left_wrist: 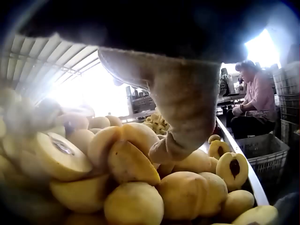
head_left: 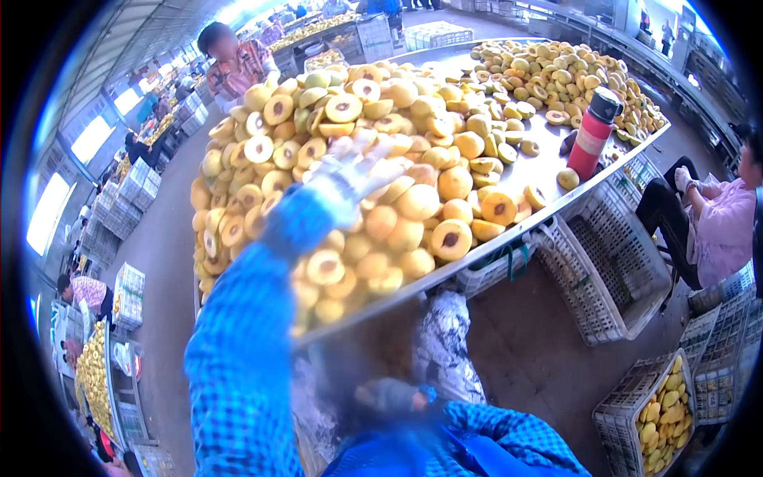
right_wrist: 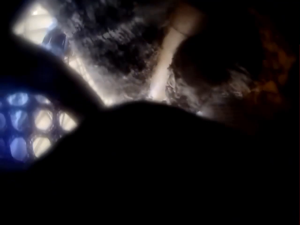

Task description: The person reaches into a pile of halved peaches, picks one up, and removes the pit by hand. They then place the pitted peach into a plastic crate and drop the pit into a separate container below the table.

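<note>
Halved yellow fruit, some with dark pits, lie in a large heap [head_left: 397, 215] on a metal-edged table. Over the middle of the heap, my left hand [head_left: 350, 181] in a pale glove has its fingers spread, blurred. The left wrist view shows that gloved hand [left_wrist: 183, 103] reaching down, its fingertips against or just above fruit halves [left_wrist: 131, 164]; whether it touches them is unclear. Low in front of my body, my right hand [head_left: 393, 395] is dark and blurred, with its fingers hard to make out. The right wrist view is mostly black, with a pale strip [right_wrist: 164, 70] in it.
A red bottle [head_left: 590, 135] stands near the table's right edge [head_left: 636, 151]. White crates [head_left: 604, 262] are below it, one with fruit [head_left: 664, 413]. One person [head_left: 719, 215] sits at the right; another [head_left: 238, 67] is beyond the heap.
</note>
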`<state>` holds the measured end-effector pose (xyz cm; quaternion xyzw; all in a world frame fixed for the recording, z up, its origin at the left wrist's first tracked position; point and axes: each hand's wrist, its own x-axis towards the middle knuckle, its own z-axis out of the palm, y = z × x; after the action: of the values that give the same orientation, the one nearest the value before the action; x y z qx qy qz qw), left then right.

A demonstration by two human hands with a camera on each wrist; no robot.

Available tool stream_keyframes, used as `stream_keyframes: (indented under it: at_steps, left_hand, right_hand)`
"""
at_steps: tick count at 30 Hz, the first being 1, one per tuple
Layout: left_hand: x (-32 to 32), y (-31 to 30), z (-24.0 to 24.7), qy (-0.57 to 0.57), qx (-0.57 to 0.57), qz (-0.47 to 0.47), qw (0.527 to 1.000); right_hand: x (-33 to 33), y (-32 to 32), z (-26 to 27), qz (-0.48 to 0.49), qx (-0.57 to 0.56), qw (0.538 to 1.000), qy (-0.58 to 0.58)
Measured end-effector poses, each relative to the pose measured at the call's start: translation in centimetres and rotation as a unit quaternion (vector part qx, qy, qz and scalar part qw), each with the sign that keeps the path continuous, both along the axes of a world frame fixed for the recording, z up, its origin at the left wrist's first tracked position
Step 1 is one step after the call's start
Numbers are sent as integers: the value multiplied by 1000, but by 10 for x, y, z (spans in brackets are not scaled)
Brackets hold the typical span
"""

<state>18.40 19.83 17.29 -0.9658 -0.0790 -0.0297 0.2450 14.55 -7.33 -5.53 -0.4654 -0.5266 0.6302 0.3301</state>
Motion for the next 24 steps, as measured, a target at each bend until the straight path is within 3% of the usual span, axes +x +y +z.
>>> stream_keyframes:
  at_steps: [1,3,7,8,10,13,14,15,16,18,19,20,22,24]
  left_hand:
    - [25,15,-8,82,-11,27,996]
    - [59,29,-19,203,-91,121,967]
    - [47,17,-13,184,-34,121,975]
    - [34,17,-15,153,-20,126,980]
    - [-13,8,-16,-28,-99,153,983]
    - [-104,-5,-51,-350,-170,221,895]
    - [-140,17,-100,-516,-382,159,750]
    - [-163,-4,-104,-598,-578,163,531]
    - [-185,-32,-110,-632,-716,144,260]
    - [-217,-81,-121,-609,-762,120,183]
    - [-218,-107,-117,-646,-741,142,118]
    - [-220,-122,-123,-649,-737,164,96]
    - [-229,-136,-144,-639,-750,151,82]
    - [-228,-147,-159,-643,-745,146,106]
  right_hand:
    - [-1,-1,-11,-31,68,993,-92]
    - [-7,1,-46,-53,78,992,-82]
    - [-6,2,-44,-45,91,993,-68]
    - [-4,2,-44,-46,113,991,-50]
    - [2,-2,-39,-46,134,989,-37]
    - [13,0,-4,-54,94,990,-95]
    - [9,-1,-11,-62,117,985,-109]
    - [6,-1,-18,-70,140,980,-123]
    - [6,0,-21,-72,178,974,-117]
    - [11,8,-5,-62,226,967,-101]
    - [5,13,6,-94,267,956,-75]
    - [2,17,21,-109,278,950,-90]
    - [-3,26,56,-126,272,940,-161]
    - [-11,36,60,-121,305,916,-229]
